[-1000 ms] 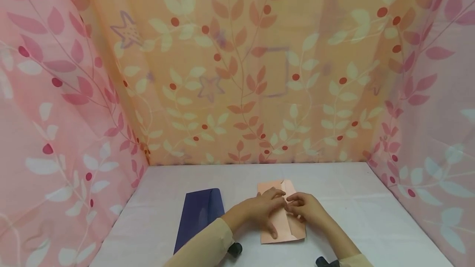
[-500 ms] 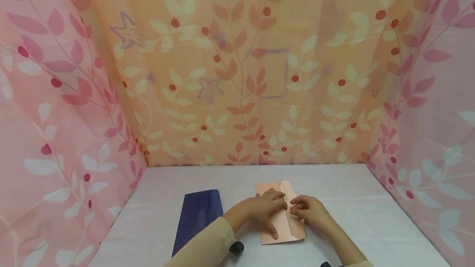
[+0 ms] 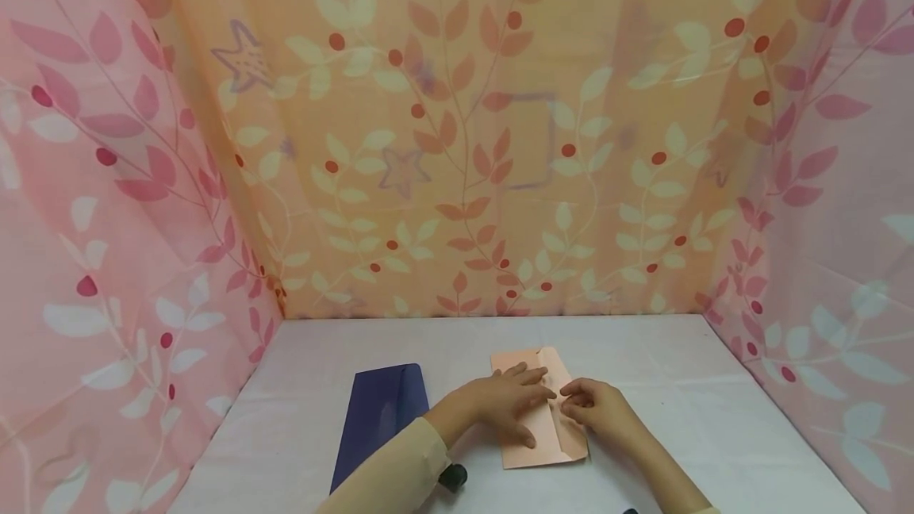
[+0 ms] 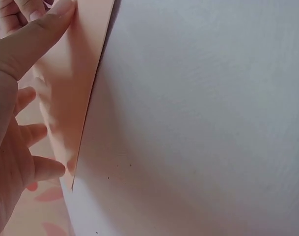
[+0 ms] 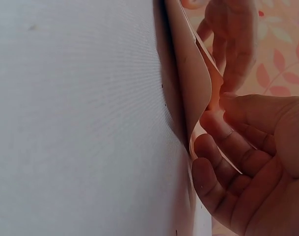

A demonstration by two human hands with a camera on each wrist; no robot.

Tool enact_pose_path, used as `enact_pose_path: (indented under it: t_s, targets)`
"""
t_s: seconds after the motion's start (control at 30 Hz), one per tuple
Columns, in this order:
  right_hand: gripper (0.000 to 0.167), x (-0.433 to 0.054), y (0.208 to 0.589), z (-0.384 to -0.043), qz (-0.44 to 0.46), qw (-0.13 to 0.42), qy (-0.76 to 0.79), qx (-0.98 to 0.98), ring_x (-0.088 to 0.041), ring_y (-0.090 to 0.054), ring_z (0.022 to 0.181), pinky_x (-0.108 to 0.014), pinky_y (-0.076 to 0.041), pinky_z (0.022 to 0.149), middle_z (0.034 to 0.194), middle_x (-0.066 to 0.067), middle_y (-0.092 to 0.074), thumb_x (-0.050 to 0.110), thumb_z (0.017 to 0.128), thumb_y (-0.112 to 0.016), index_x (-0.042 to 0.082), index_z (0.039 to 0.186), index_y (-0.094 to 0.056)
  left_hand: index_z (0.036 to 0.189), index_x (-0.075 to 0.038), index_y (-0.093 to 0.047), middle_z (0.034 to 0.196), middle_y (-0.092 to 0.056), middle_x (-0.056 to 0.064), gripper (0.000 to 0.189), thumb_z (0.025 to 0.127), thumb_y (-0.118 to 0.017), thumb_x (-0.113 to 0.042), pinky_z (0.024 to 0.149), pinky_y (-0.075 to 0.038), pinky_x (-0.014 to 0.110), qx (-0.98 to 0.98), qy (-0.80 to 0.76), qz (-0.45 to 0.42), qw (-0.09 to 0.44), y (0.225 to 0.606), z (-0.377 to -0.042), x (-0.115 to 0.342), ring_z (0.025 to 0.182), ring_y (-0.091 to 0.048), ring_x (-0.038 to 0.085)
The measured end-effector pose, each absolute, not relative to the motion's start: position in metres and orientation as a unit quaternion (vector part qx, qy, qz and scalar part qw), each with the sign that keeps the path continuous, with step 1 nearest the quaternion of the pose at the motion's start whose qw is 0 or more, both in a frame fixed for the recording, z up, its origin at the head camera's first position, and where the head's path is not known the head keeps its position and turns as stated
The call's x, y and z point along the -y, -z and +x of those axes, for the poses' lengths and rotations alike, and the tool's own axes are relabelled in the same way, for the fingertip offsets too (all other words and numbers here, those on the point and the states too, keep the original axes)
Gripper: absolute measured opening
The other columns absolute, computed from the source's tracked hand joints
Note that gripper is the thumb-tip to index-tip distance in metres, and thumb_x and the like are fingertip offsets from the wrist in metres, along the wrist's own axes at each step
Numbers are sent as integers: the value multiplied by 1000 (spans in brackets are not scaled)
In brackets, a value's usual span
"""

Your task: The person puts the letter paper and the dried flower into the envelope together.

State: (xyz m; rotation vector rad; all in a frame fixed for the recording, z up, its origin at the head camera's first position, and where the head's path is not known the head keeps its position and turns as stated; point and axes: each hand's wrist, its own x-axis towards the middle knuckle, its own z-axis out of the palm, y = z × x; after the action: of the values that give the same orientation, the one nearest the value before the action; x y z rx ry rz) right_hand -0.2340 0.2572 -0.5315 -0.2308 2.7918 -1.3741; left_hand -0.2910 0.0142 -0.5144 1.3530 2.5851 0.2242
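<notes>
A peach paper envelope (image 3: 531, 450) lies on the white table with its long flap towards the right. My left hand (image 3: 505, 403) rests on it, fingers spread; in the left wrist view the left thumb (image 4: 46, 34) presses the paper near its edge. At the flap is my right hand (image 3: 600, 411). In the right wrist view its thumb and forefinger pinch the flap's edge, where the flap (image 5: 193, 73) bows away from the envelope's body. The other right fingers (image 5: 208, 179) are curled below. The contents of the envelope, if any, are hidden.
A dark blue envelope (image 3: 371, 419) lies to the left, partly behind the left sleeve (image 3: 400, 466). A black cylindrical piece (image 3: 453, 477) shows by the left wrist. Flowered curtains (image 3: 457, 181) enclose the white table (image 3: 685, 387) at the back and both sides.
My right hand has shifted slightly right and towards me along the flap. The left hand stays spread on the peach envelope, nearly in place.
</notes>
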Motion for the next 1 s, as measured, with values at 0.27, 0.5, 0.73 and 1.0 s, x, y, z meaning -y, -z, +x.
enact_pose_path:
  t_s: [0.27,0.5,0.73,1.0]
  targets:
    - [21,-255,529,-228,-70,-8,402,-913,-10,-66,83,-24,-52,72,90,6,-73,16,88,-80,13,108,-72,143,-41,-52,165,-34,-7,66,85,-75,-61,116,-39,51,-879,-79,466,64,514,-289,-9,154,-31,24]
    - [17,-256,528,-225,-89,-19,367,-926,-5,-63,80,-24,-51,71,89,12,-71,18,90,-78,18,106,-73,140,-36,-55,157,-46,-7,61,87,-75,-58,113,-44,38,-877,-33,480,-3,513,-279,5,147,-41,17]
    - [14,-257,524,-219,-144,-58,310,-938,2,-56,73,-23,-48,65,85,17,-68,20,91,-77,18,104,-74,136,-36,-59,149,-54,-10,54,89,-72,-59,109,-47,41,-875,-20,483,-44,502,-263,31,140,-49,15]
    - [13,-261,516,-210,-152,-77,250,-953,6,-54,75,-23,-49,67,87,22,-66,22,90,-78,21,103,-74,131,-32,-62,141,-59,-8,49,90,-73,-55,110,-46,40,-869,-33,486,-89,492,-244,73,135,-54,16]
